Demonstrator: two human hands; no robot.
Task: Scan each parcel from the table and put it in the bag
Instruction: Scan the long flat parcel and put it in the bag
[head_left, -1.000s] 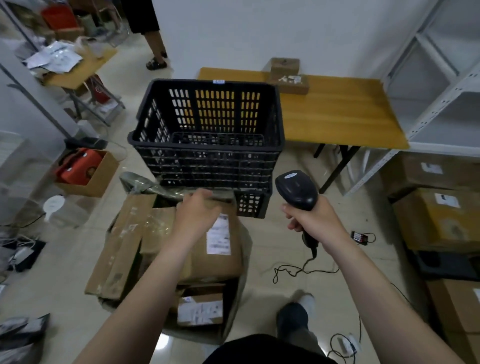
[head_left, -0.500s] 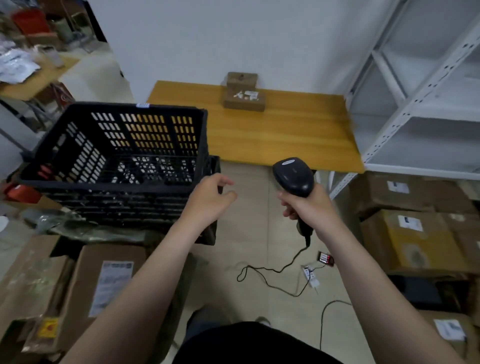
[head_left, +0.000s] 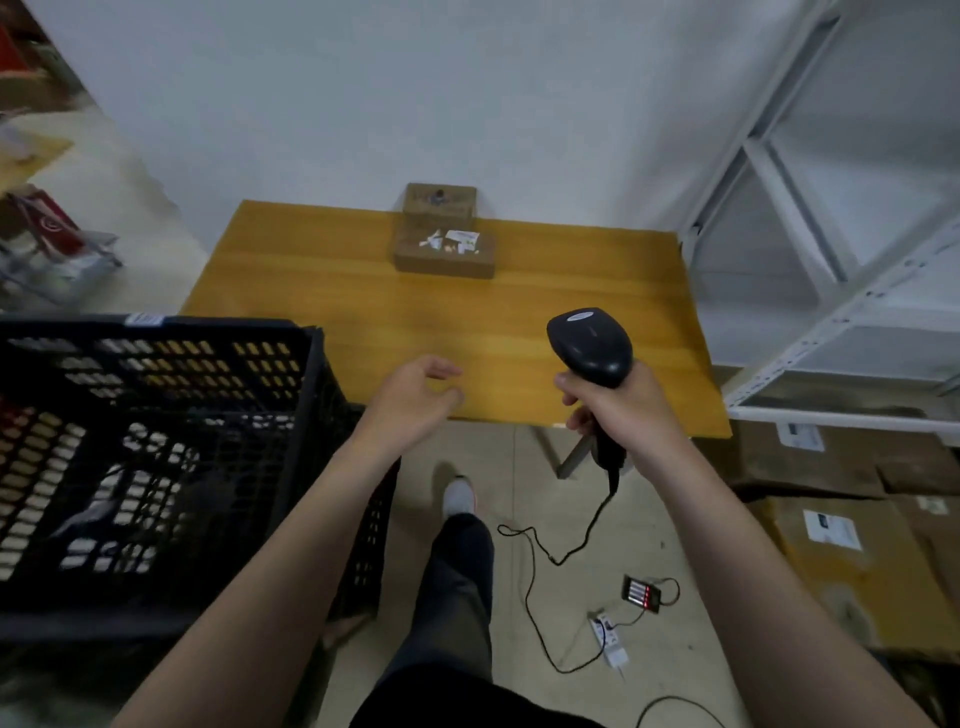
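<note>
Two brown parcels sit at the far edge of a wooden table, close to a white wall. The front parcel lies flat with torn white labels on top, and the back parcel stands just behind it. The left hand hovers over the table's near edge, holding nothing, with its fingers loosely curled and apart. The right hand is wrapped tightly round the handle of a black scanner, whose cord trails onto the floor. A black plastic crate stands at the left. White metal shelves and cardboard boxes are at the right.
</note>
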